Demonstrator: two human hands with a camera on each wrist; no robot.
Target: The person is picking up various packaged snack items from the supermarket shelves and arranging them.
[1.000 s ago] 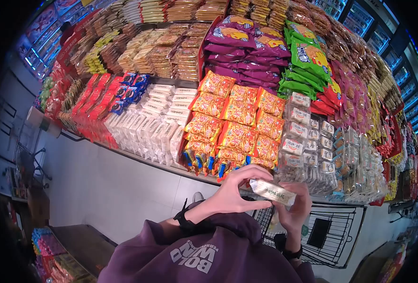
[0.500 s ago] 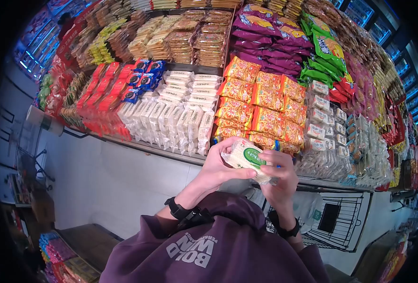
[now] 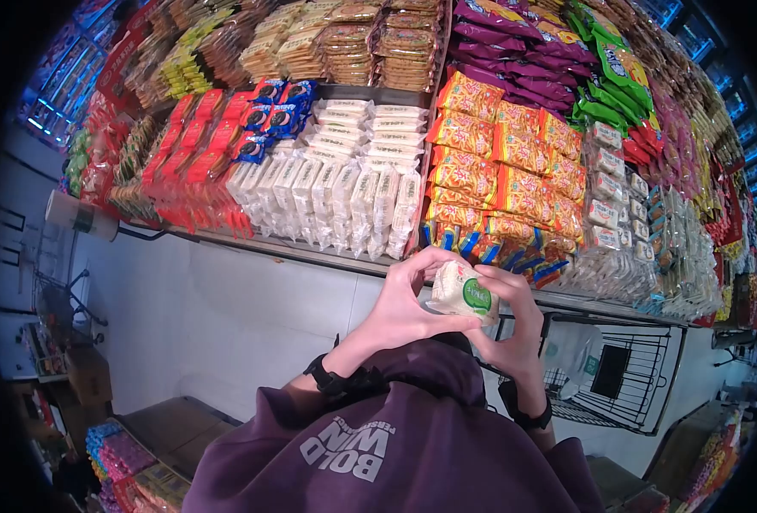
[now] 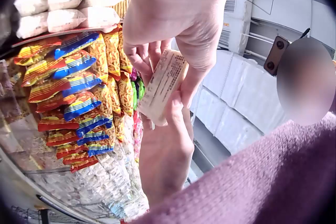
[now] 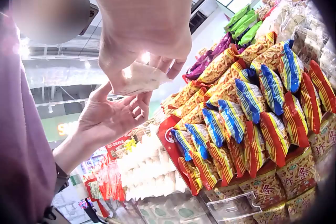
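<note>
A small white packet with a green oval label (image 3: 464, 293) is held between both hands, above the near edge of the snack display. My left hand (image 3: 402, 306) pinches its left side, thumb below and fingers above. My right hand (image 3: 515, 321) grips the right side. In the left wrist view the packet (image 4: 164, 85) shows a face with lines of small print, between the left hand (image 4: 176, 19) and the right hand (image 4: 168, 155). In the right wrist view the packet (image 5: 142, 78) lies under the fingers of the right hand (image 5: 142, 29), with the left hand (image 5: 107, 119) beyond.
The display holds white packets (image 3: 344, 192), orange snack bags (image 3: 502, 171), red packets (image 3: 194, 162) and purple bags (image 3: 524, 51). A black wire shopping cart (image 3: 643, 376) with a clear item inside stands at the right. A roll of bags (image 3: 79, 215) hangs at the display's left end.
The packet has turned in the hands, first from a narrow side to its green-labelled face, then tilted further. The display has shifted right and up in the head view.
</note>
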